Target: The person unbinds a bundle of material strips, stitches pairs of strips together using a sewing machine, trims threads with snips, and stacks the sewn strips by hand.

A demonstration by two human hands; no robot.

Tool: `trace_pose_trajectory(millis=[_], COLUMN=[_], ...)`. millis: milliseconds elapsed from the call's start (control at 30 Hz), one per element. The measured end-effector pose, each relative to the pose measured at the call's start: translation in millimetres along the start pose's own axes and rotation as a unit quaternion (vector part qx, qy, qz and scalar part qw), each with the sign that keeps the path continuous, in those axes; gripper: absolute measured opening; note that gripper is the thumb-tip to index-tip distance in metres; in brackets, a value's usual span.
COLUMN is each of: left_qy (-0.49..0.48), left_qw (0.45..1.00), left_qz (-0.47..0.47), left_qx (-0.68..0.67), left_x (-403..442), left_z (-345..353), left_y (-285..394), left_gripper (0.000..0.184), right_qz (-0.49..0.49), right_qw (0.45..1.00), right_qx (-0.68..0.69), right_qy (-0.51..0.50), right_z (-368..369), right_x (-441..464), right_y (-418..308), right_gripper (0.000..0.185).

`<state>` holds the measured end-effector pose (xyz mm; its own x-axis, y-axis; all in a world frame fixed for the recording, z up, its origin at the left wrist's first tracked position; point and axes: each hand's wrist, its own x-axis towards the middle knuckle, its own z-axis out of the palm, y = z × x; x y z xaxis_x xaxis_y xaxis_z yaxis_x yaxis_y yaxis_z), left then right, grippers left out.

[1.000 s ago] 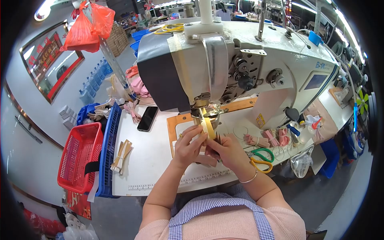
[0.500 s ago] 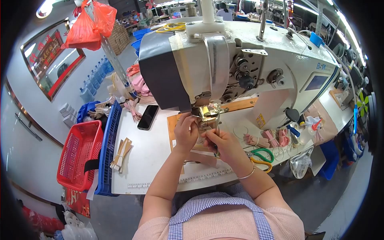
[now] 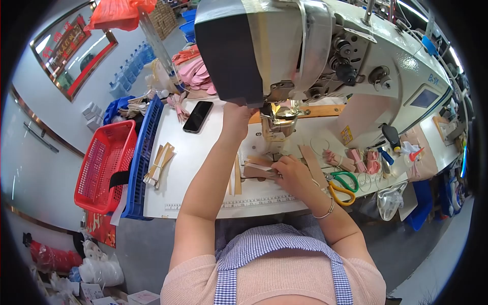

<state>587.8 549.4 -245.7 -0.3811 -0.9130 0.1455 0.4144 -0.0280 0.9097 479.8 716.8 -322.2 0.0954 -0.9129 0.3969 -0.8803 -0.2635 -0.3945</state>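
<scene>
My left hand (image 3: pixel 237 121) reaches up beside the dark end cover of the sewing machine (image 3: pixel 284 51), left of the needle area. Its fingers are mostly hidden behind the machine head. Lower and to the right, my right hand (image 3: pixel 295 175) is bent down over flat brown strips (image 3: pixel 259 173) on the white table, its fingertips closed at their right ends. Another long brown strip (image 3: pixel 312 163) lies just past that hand. Green-and-orange-handled scissors (image 3: pixel 341 188) are close to my right wrist.
A phone (image 3: pixel 198 117) and a tied strip bundle (image 3: pixel 159 165) lie on the left. Beyond stand a blue crate (image 3: pixel 144 157) and a red basket (image 3: pixel 104 168). Pink bundles (image 3: pixel 357 160) sit at the right. A ruler tape (image 3: pixel 244 203) runs along the front edge.
My hands were together by the needle. The left has moved up beside the machine head; the right has dropped to the strips on the table. The view has tilted down.
</scene>
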Motion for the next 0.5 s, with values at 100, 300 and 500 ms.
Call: trace_pose_trajectory(millis=[100,300,500], left_qy=[0.024,-0.021,0.082], left_qw=[0.999,0.977,0.701], left_qz=[0.037,-0.082,0.312], left_qx=[-0.007,0.193,0.637], left_x=[-9,-64,-119], left_z=[-14,-103,-84], left_y=[1,-8,-40], left_gripper=[0.019,0.034,0.028], right_qz=[0.000,0.018,0.082], right_qw=[1.000,0.999,0.989], right_qx=[-0.006,-0.002,0.101], right_qy=[0.018,0.038,0.075], right_z=[-8,-29,-41], right_x=[1,-2,6], right_y=[-5,-2,-12], right_gripper=[0.018,0.017,0.022])
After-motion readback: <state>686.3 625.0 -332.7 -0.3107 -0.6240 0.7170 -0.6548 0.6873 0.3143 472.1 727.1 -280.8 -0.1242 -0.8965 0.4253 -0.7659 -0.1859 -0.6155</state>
